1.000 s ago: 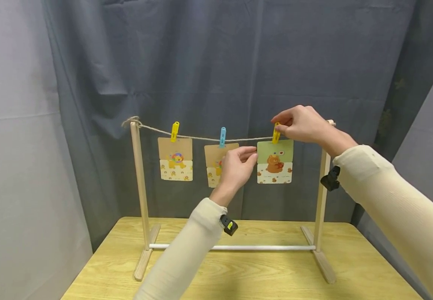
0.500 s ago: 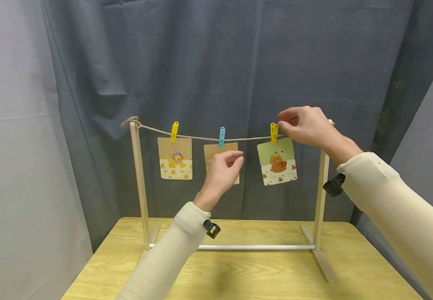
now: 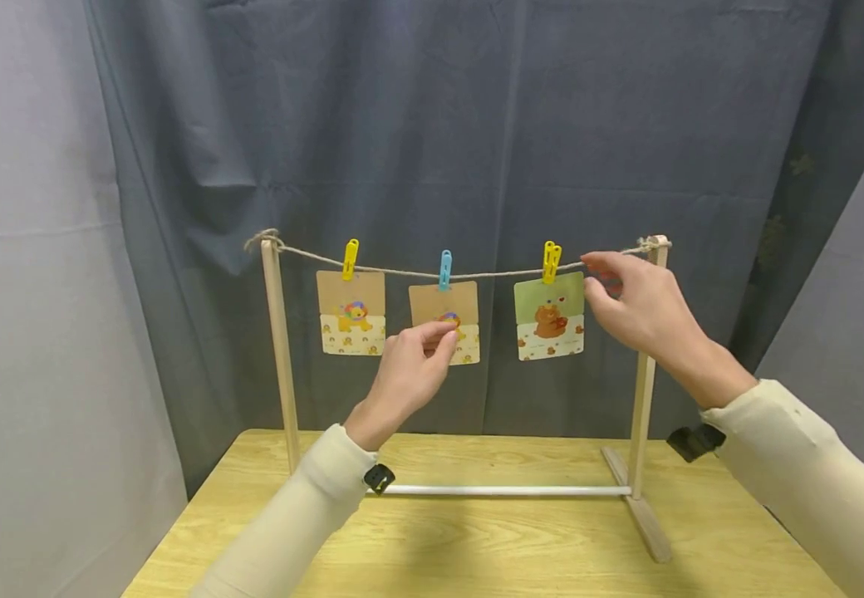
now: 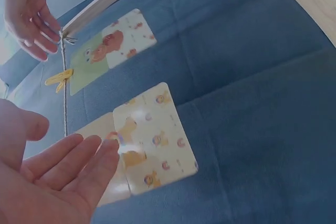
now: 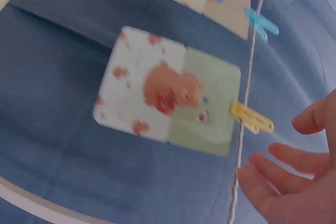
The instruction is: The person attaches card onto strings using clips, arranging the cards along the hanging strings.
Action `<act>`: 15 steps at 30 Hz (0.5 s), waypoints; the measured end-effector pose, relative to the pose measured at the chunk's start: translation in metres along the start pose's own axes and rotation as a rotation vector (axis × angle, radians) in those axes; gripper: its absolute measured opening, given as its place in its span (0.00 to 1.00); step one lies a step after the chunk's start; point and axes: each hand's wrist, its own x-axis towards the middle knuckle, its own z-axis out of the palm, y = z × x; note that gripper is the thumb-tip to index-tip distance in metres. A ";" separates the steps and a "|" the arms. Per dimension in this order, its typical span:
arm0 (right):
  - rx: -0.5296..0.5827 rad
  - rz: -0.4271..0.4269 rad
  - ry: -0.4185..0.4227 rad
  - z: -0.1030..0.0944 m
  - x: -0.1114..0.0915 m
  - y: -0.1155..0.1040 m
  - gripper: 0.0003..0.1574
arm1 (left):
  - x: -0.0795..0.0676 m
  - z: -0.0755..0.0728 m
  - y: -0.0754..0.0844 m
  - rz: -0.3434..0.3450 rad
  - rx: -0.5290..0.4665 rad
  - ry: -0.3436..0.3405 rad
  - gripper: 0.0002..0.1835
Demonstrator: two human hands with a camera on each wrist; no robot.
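Observation:
A green-and-white bear card [image 3: 549, 320] hangs from the twine by a yellow clothespin [image 3: 551, 262]. Just right of that card is my right hand [image 3: 637, 303], fingers relaxed and apart, holding nothing; the right wrist view shows a gap between it and the yellow clothespin [image 5: 252, 118]. My left hand [image 3: 409, 374] is in front of the middle lion card [image 3: 443, 301], which a blue clothespin [image 3: 444, 270] holds up. In the left wrist view its fingers [image 4: 79, 166] are loosely bent over nothing and overlap the lion card [image 4: 157, 140].
At the left another lion card [image 3: 351, 286] hangs from a yellow clothespin [image 3: 350, 259]. The twine [image 3: 507, 274] is tied between two wooden posts [image 3: 278, 349], joined low down by a white rod [image 3: 507, 491]. The frame stands on a wooden table [image 3: 522, 548] before a grey-blue curtain [image 3: 402, 124].
My right hand has let go of the yellow clothespin and moved right and down. My left hand has drawn left and down, away from the bear card, which swung a little.

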 end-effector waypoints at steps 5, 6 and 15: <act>-0.019 -0.028 -0.039 0.017 -0.032 0.002 0.30 | -0.017 -0.010 -0.005 -0.013 0.117 -0.046 0.24; -0.023 -0.041 -0.043 0.021 -0.038 0.002 0.31 | -0.021 -0.012 -0.006 -0.015 0.146 -0.061 0.25; -0.087 -0.072 -0.114 0.045 -0.091 0.009 0.38 | -0.057 -0.025 -0.017 -0.103 0.284 -0.153 0.34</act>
